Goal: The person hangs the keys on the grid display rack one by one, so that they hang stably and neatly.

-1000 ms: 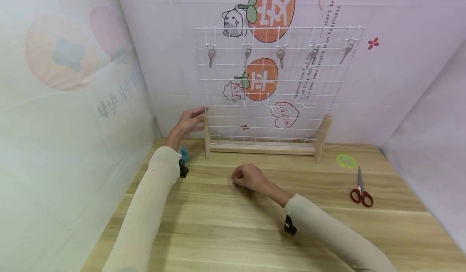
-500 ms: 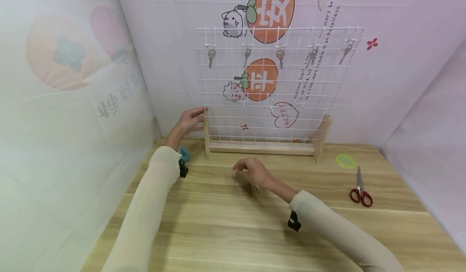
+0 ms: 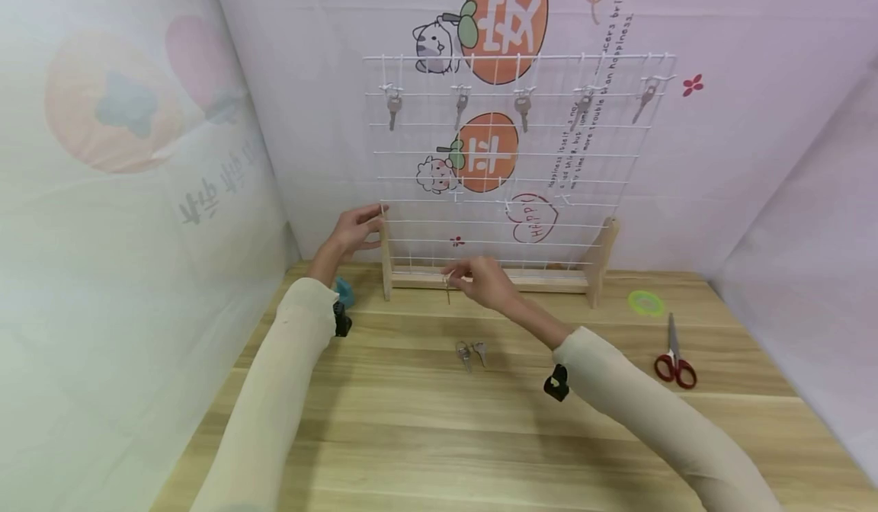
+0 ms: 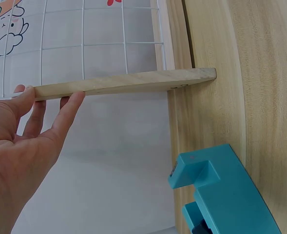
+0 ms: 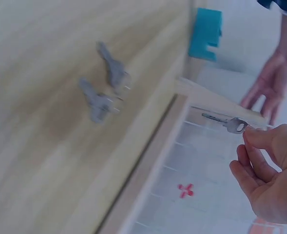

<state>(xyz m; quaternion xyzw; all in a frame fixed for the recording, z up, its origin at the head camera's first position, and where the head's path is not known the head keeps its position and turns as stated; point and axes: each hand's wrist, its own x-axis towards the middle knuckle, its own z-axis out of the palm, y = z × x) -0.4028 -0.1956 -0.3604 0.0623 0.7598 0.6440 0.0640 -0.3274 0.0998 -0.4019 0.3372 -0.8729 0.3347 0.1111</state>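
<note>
Silver-grey metal catches my eye: one key (image 3: 448,293), pinched by the right hand (image 3: 488,283), hangs before the rack's wooden base (image 3: 549,284). Toward five o'clock, two loose keys (image 3: 464,355) lie on the counter (image 3: 411,436); at ten, the left hand (image 3: 354,227) grips a wooden upright (image 4: 128,82).

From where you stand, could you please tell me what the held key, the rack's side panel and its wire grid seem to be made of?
Held key: probably metal, judging by its silver-grey colour.
Side panel: apparently pale wood with a smooth finish; grain streaks show.
Wire grid: likely white-coated metal, given its thin, straight bars, though plastic coating or paint is unclear.
</note>
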